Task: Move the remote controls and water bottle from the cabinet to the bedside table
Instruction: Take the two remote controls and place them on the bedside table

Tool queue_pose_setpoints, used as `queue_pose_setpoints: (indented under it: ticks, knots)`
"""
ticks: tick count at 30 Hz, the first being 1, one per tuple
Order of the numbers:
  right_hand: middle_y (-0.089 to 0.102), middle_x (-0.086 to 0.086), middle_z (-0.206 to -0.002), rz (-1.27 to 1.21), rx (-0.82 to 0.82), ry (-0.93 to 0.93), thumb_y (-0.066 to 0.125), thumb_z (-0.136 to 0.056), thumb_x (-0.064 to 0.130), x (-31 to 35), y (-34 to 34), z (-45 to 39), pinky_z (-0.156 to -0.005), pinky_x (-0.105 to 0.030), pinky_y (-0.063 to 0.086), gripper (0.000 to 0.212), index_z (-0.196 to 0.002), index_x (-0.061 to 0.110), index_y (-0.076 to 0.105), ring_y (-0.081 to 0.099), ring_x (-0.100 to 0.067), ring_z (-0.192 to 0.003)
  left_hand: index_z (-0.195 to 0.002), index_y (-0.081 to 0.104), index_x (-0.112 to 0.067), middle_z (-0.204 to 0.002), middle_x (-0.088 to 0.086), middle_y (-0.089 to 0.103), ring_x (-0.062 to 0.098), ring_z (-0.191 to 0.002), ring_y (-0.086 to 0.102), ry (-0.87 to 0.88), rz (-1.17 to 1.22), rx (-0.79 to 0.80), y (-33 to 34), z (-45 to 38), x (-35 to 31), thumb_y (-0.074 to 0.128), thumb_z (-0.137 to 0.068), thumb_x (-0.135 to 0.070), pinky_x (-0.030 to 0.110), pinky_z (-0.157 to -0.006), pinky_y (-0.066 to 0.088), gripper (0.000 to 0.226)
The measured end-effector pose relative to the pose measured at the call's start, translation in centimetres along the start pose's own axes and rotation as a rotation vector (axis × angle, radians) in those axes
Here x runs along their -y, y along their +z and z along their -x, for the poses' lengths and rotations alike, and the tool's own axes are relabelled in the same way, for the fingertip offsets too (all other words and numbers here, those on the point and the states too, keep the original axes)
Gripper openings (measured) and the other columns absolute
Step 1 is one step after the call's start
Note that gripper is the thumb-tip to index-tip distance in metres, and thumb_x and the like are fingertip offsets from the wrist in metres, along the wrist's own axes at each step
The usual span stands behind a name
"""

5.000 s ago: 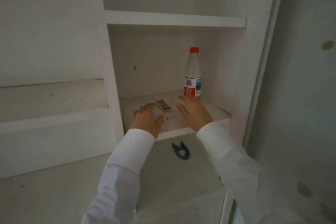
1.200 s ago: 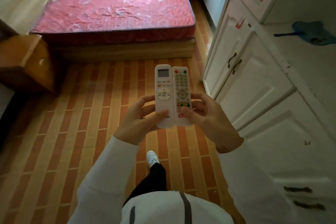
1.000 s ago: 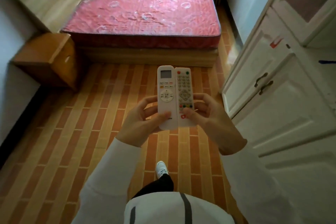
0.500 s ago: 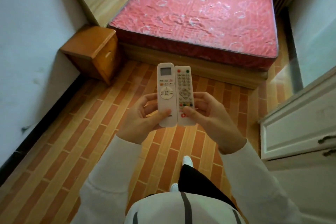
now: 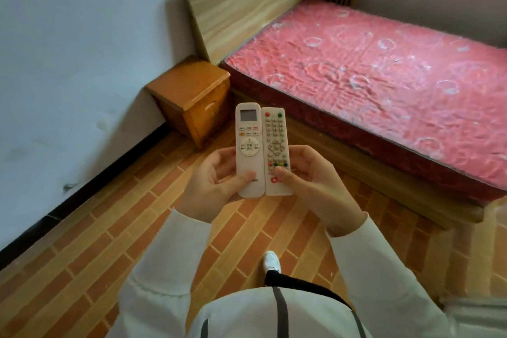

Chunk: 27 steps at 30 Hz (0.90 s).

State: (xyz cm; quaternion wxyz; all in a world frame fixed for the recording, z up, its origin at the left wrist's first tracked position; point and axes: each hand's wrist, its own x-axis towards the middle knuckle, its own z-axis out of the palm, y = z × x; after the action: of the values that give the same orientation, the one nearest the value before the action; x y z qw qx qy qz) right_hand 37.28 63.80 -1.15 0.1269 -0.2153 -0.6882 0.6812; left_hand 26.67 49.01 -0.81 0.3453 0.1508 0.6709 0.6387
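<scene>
Hands hold two white remotes side by side, long edges touching, buttons up, above the brick-patterned floor (image 5: 115, 230): the left hand (image 5: 211, 186) grips the remote with a screen (image 5: 249, 149), thumb pressed on its lower face, and the right hand (image 5: 315, 181) grips the remote with coloured keys (image 5: 276, 151) the same way. Beyond them, the wooden bedside table (image 5: 189, 88) stands against the wall, just beside the bed's pink mattress (image 5: 370, 82); the water bottle is out of view.

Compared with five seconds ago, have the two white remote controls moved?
Yes. The two white remote controls have left the white cabinet shelf and are now carried toward the orange wooden bedside table.
</scene>
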Motion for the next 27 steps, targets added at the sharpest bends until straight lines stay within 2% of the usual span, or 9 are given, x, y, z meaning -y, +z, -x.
queue_pose_setpoints:
  ticks: [2,5,10,17,24,27]
  knots:
    - [0.069,-0.003,-0.109,0.002,0.045,-0.015,0.065,-0.083,0.013,0.9,-0.9,-3.8,-0.079,-0.032,0.059,0.035,-0.115,0.009,0.052,0.069,-0.015,-0.097,-0.117,0.053,-0.022,-0.114,0.0,0.069,0.018,-0.102,0.067,0.017,0.022,-0.035,0.2,-2.9,-1.3,0.072,-0.066,-0.026,0.037,-0.078,0.058,0.055]
    - [0.068,-0.004,-0.112,0.024,0.108,-0.013,0.065,-0.083,0.015,1.8,-1.8,-9.0,-0.082,-0.036,0.058,0.037,-0.117,0.009,0.052,0.068,-0.016,-0.1,-0.114,0.055,-0.025,-0.113,-0.001,0.069,0.016,-0.102,0.067,0.038,0.037,-0.103,0.0,-6.8,-2.4,0.07,-0.076,-0.017,0.033,-0.076,0.058,0.041]
    - [0.068,-0.002,-0.111,0.076,0.205,0.01,0.065,-0.084,0.018,2.2,-2.1,-16.7,-0.08,-0.034,0.059,0.034,-0.115,0.014,0.053,0.068,-0.013,-0.099,-0.116,0.055,-0.023,-0.113,-0.001,0.069,0.015,-0.101,0.067,0.026,0.077,-0.198,-1.1,-12.5,-3.8,0.069,-0.079,-0.012,0.03,-0.072,0.059,0.041]
    - [0.068,-0.004,-0.111,0.095,0.297,0.006,0.064,-0.084,0.015,1.9,-0.7,-28.7,-0.08,-0.034,0.059,0.035,-0.117,0.008,0.052,0.069,-0.014,-0.099,-0.119,0.053,-0.018,-0.111,0.002,0.069,0.016,-0.097,0.069,0.024,0.142,-0.286,-4.6,-22.4,-4.6,0.069,-0.078,-0.01,0.027,-0.067,0.057,0.045]
    - [0.069,-0.009,-0.109,0.097,0.338,-0.011,0.066,-0.084,0.016,3.8,2.2,-42.6,-0.082,-0.04,0.058,0.037,-0.117,0.006,0.052,0.069,-0.018,-0.097,-0.12,0.054,-0.017,-0.108,0.005,0.071,0.021,-0.098,0.068,0.035,0.172,-0.341,-10.3,-34.0,-8.0,0.07,-0.078,-0.01,0.033,-0.071,0.057,0.046]
    - [0.07,-0.01,-0.109,0.08,0.362,-0.025,0.065,-0.085,0.013,5.4,3.5,-48.2,-0.08,-0.039,0.058,0.035,-0.116,0.005,0.052,0.07,-0.018,-0.095,-0.118,0.055,-0.021,-0.108,0.005,0.071,0.024,-0.1,0.068,0.051,0.161,-0.347,-12.9,-38.7,-9.9,0.075,-0.075,-0.017,0.041,-0.077,0.057,0.047]
